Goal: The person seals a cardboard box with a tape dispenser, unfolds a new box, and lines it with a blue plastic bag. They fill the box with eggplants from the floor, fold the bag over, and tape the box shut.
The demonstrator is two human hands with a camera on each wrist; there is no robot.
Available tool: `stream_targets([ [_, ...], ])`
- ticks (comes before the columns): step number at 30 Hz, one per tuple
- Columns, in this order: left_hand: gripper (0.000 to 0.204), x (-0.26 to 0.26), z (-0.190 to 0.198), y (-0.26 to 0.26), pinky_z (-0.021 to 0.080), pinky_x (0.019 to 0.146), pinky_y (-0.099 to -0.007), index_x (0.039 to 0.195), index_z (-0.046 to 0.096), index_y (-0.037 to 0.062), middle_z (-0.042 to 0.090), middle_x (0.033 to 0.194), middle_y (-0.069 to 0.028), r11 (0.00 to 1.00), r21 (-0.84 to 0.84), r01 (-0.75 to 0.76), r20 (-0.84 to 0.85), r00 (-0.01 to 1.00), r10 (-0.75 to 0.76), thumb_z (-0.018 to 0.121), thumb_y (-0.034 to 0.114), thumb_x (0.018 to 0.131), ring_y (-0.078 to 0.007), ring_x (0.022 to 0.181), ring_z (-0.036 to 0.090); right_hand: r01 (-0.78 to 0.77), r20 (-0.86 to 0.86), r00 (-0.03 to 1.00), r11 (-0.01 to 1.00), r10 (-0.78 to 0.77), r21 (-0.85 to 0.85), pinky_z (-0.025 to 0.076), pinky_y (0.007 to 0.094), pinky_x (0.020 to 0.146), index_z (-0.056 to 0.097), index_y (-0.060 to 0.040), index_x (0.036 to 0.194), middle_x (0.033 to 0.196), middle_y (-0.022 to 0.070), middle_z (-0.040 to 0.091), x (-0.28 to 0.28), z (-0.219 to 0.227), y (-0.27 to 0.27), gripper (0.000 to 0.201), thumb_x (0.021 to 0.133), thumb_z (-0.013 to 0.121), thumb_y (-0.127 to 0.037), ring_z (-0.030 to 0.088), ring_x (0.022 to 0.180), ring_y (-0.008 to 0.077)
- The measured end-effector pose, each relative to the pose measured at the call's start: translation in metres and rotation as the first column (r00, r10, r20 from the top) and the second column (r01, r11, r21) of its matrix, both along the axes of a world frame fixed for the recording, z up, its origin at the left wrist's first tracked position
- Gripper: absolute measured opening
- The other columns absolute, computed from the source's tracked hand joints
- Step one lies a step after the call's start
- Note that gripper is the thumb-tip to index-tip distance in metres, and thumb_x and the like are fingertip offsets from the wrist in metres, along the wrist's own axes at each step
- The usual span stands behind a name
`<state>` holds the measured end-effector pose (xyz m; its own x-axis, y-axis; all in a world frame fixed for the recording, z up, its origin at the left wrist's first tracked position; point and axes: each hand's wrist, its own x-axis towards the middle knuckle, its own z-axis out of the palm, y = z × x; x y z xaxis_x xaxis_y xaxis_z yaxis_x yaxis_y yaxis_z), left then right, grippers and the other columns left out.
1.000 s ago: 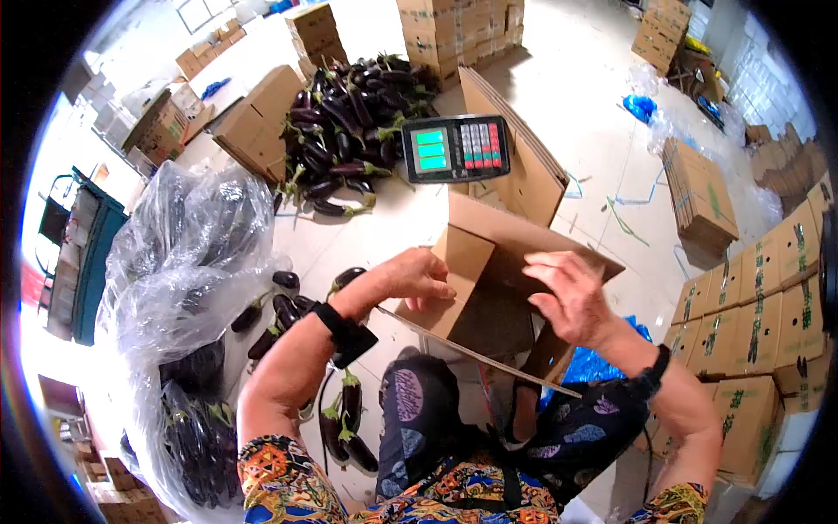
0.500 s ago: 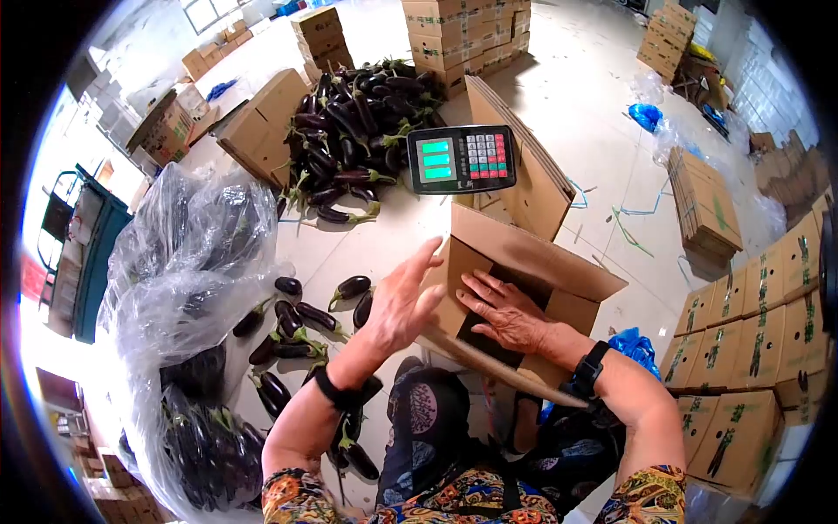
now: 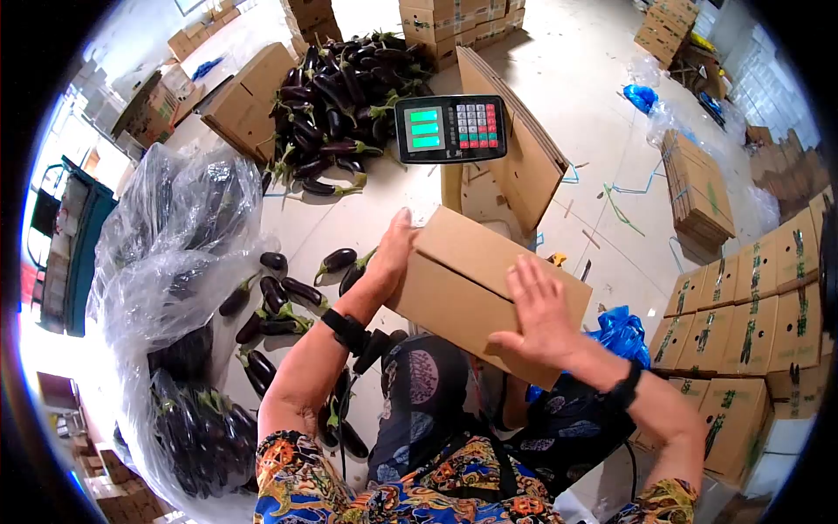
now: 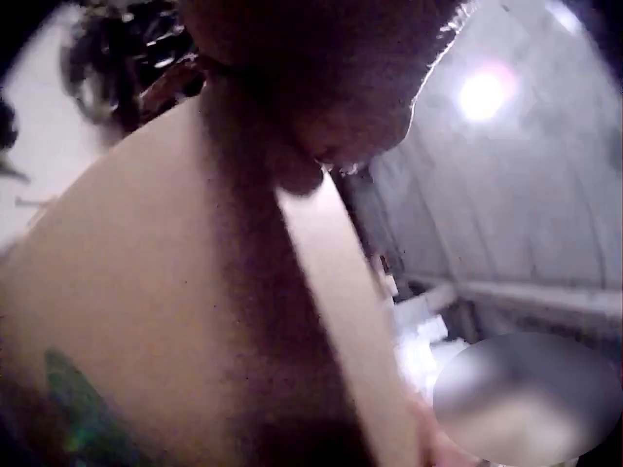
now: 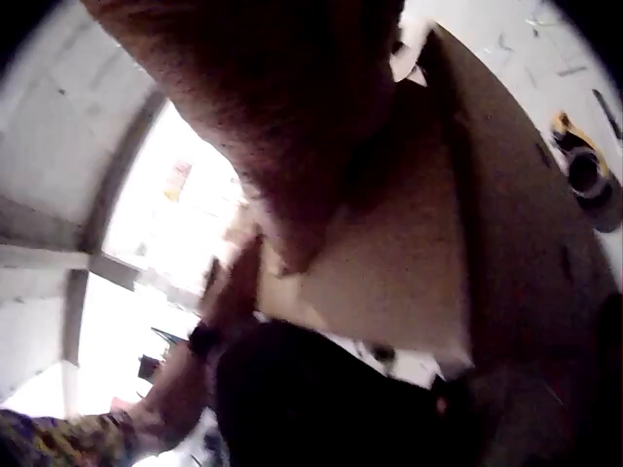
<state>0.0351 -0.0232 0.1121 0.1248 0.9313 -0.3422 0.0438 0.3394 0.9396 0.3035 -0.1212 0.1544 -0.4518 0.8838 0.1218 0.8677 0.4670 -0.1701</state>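
Observation:
A cardboard box [image 3: 454, 278] sits tilted in front of the person's knees, its two long flaps folded in and meeting at a dark seam. The right hand [image 3: 543, 316] lies spread on the flap nearer the right end, palm down with fingers straight. Along the box's left edge rests the left hand [image 3: 394, 253], its thumb side up and its fingers partly hidden by the box. In the left wrist view that hand lies against the cardboard side wall [image 4: 127, 263], which bears a green mark. The right wrist view shows the box top [image 5: 389, 263] under the right hand.
Loose eggplants [image 3: 275, 301] lie left of the box, beside a clear plastic bag [image 3: 188, 253] of more eggplants. Beyond stand a scale display [image 3: 451, 129], flattened cartons [image 3: 519, 144] and an eggplant heap [image 3: 336, 105]. Stacked boxes [image 3: 742, 297] line the right, near blue plastic [image 3: 621, 336].
The right hand has come out of the box's opening and onto its top. The raised flaps have been folded down, and the left hand has moved to the box's left edge.

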Motion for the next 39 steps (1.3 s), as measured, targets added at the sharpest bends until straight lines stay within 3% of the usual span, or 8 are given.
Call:
stream_targets([
  [3, 0.071, -0.031, -0.059, -0.006, 0.046, 0.09, -0.0365, 0.136, 0.046, -0.0006, 0.056, 0.129, -0.0261, 0.984, -0.017, 0.179, -0.292, 0.94, -0.177, 0.03, 0.057, 0.098, -0.0294, 0.111, 0.058, -0.119, 0.03, 0.993, 0.992, 0.118, 0.048, 0.026, 0.0501, 0.108, 0.036, 0.0022, 0.143, 0.149, 0.0269, 0.03, -0.006, -0.027, -0.01, 0.093, 0.084, 0.052, -0.068, 0.03, 0.139, 0.0394],
  [5, 0.069, -0.068, -0.13, -0.006, 0.05, 0.082, -0.0376, 0.129, 0.055, -0.0003, 0.06, 0.123, -0.0216, 0.736, -0.023, 0.677, -0.85, 0.374, -0.371, 0.031, 0.057, 0.099, -0.0257, 0.105, 0.06, -0.131, 0.009, 0.991, 0.991, 0.131, 0.034, 0.022, 0.0511, 0.109, 0.033, 0.0032, 0.144, 0.152, 0.0263, 0.026, 0.0, -0.029, -0.005, 0.097, 0.084, 0.049, -0.071, 0.023, 0.142, 0.04],
  [8, 0.065, -0.062, -0.11, -0.064, 0.053, 0.067, -0.034, 0.105, 0.067, -0.001, 0.066, 0.099, -0.0137, 0.932, -0.307, -0.192, -0.209, 0.969, 0.13, 0.035, 0.055, 0.099, -0.0207, 0.092, 0.063, -0.121, 0.049, 0.992, 0.99, 0.117, 0.072, 0.024, 0.0504, 0.108, 0.033, 0.0005, 0.145, 0.151, 0.0242, 0.028, 0.001, -0.027, -0.003, 0.095, 0.084, 0.047, -0.071, 0.026, 0.141, 0.0388],
  [13, 0.044, -0.066, -0.023, -0.096, 0.053, 0.078, -0.0287, 0.125, 0.054, -0.0009, 0.064, 0.107, -0.0089, 0.989, 0.148, -0.014, 0.007, 1.0, 0.013, 0.045, 0.035, 0.101, -0.0144, 0.092, 0.061, -0.12, 0.067, 0.991, 0.992, 0.117, 0.041, 0.025, 0.0504, 0.108, 0.034, -0.0031, 0.146, 0.152, 0.0223, 0.028, -0.002, -0.026, -0.004, 0.093, 0.084, 0.045, -0.072, 0.026, 0.141, 0.0377],
  [19, 0.026, -0.062, -0.014, -0.111, 0.047, 0.057, -0.027, 0.089, 0.063, -0.0016, 0.06, 0.076, -0.0022, 0.786, 0.562, 0.257, -0.615, 0.766, 0.189, 0.054, 0.021, 0.098, -0.015, 0.062, 0.057, -0.113, 0.069, 0.992, 0.993, 0.11, 0.045, 0.026, 0.0499, 0.108, 0.035, -0.0031, 0.145, 0.152, 0.0215, 0.03, -0.001, -0.024, -0.005, 0.093, 0.085, 0.043, -0.073, 0.028, 0.14, 0.038],
  [25, 0.025, -0.111, -0.087, -0.108, 0.049, 0.062, -0.0273, 0.087, 0.062, 0.001, 0.055, 0.068, 0.0012, 0.879, -0.228, -0.418, -0.053, 0.907, 0.417, 0.059, 0.024, 0.095, -0.0146, 0.065, 0.058, -0.126, 0.043, 0.991, 0.99, 0.123, 0.067, 0.026, 0.0502, 0.108, 0.037, -0.0029, 0.145, 0.151, 0.0211, 0.031, 0.0, -0.026, -0.001, 0.092, 0.086, 0.042, -0.073, 0.028, 0.14, 0.0375],
  [31, 0.06, -0.073, -0.003, -0.027, 0.028, 0.112, -0.0371, 0.146, 0.036, 0.0047, 0.039, 0.15, -0.0138, 0.957, 0.263, 0.124, -0.219, 0.973, -0.066, 0.04, 0.044, 0.101, -0.0235, 0.136, 0.037, -0.135, 0.049, 0.99, 0.99, 0.133, 0.039, 0.025, 0.0502, 0.108, 0.036, -0.0042, 0.145, 0.151, 0.0195, 0.032, -0.002, -0.026, -0.001, 0.089, 0.086, 0.045, -0.071, 0.028, 0.14, 0.0369],
  [39, 0.034, 0.009, -0.032, 0.041, 0.039, 0.099, -0.0398, 0.119, 0.052, -0.0015, 0.053, 0.112, -0.022, 0.655, 0.527, 0.541, -0.555, 0.803, -0.216, 0.047, 0.023, 0.097, -0.0352, 0.107, 0.049, -0.188, -0.053, 0.98, 0.982, 0.189, 0.026, 0.026, 0.0495, 0.108, 0.044, -0.0037, 0.139, 0.146, 0.0184, 0.039, 0.008, -0.026, 0.001, 0.075, 0.087, 0.05, -0.058, 0.032, 0.137, 0.0364],
])
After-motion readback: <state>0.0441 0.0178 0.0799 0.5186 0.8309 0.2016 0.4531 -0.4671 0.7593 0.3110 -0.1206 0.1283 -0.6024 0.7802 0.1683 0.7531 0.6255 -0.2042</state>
